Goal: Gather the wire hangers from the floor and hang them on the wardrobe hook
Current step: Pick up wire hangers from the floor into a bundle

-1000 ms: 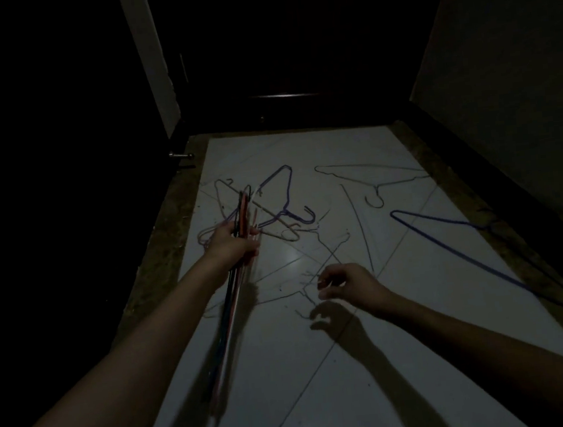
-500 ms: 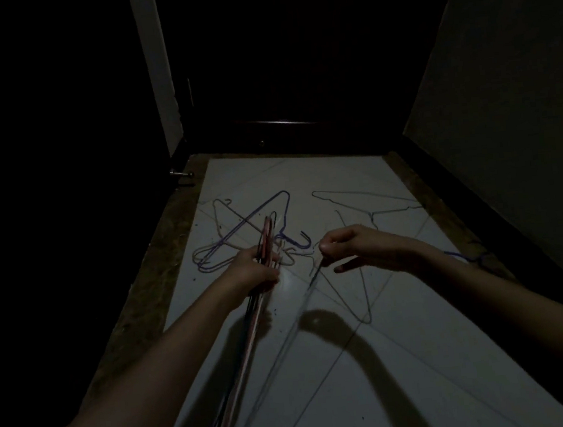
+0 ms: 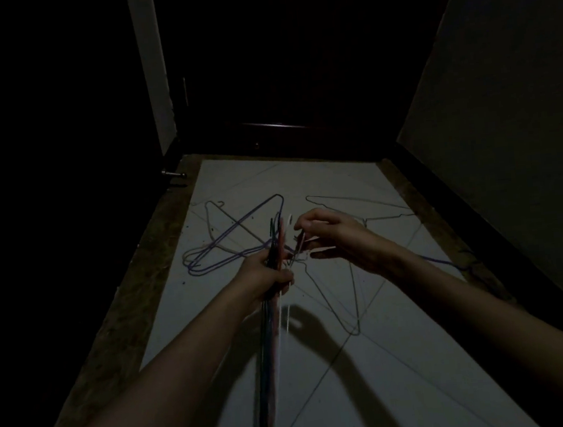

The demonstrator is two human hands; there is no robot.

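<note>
My left hand grips a bundle of wire hangers in red, green and blue, held edge-on and hanging down toward me. My right hand pinches a thin pale wire hanger by its neck, right beside the top of the bundle; its body dangles below. On the white floor behind lie purple hangers tangled with a pale one. Another pale hanger lies further right. A blue hanger shows past my right forearm. No wardrobe hook is visible.
The room is very dark. A dark door closes the far end, with a pale frame to its left. A wall with dark skirting runs along the right. A brown floor border edges the white floor.
My right hand lifted the pale hanger off the floor and carried it left to the bundle. The left hand with the bundle rose slightly and the view shifted forward.
</note>
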